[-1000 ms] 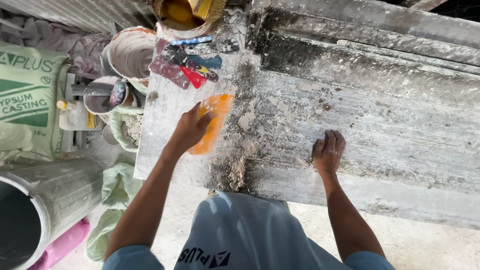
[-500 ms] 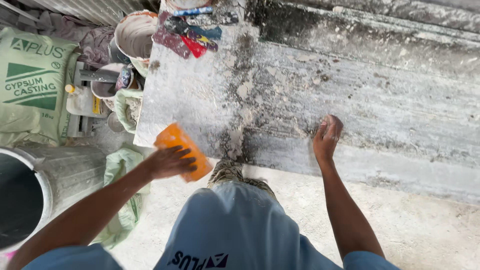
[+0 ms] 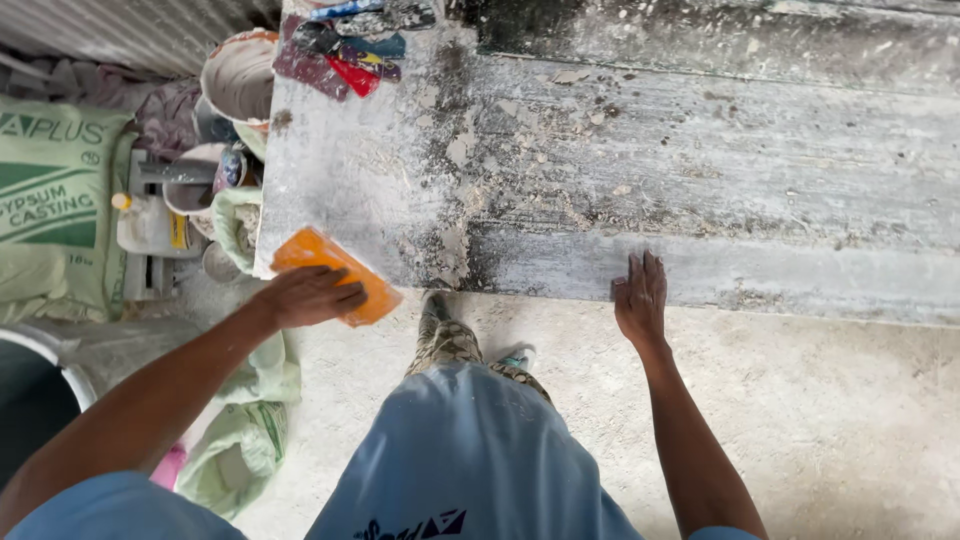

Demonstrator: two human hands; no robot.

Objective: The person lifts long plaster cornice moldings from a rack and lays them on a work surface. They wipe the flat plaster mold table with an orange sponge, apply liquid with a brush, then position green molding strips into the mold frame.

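Orange and flat, a scraper (image 3: 335,272) lies under the left hand (image 3: 305,296), whose fingers curl over its near end and grip it at the front left corner of a slab (image 3: 700,170). Part of the scraper sticks out past the slab's edge. The right hand (image 3: 640,298) is open, fingers straight and close together, palm pressed flat on the slab's front edge, well apart from the left hand. Between the two arms, a blue shirt (image 3: 470,460) and one patterned shoe (image 3: 440,335) show on the pale concrete floor (image 3: 850,420). The slab is grey and streaked, with crusts of dried plaster near its left end. At its far left corner lies a pile of red and blue tools (image 3: 340,50). Left of the slab stand plaster-caked buckets (image 3: 240,80), a green and white sack (image 3: 55,190) and, nearer, crumpled green bags (image 3: 240,440). A metal drum (image 3: 40,390) shows at the left edge.
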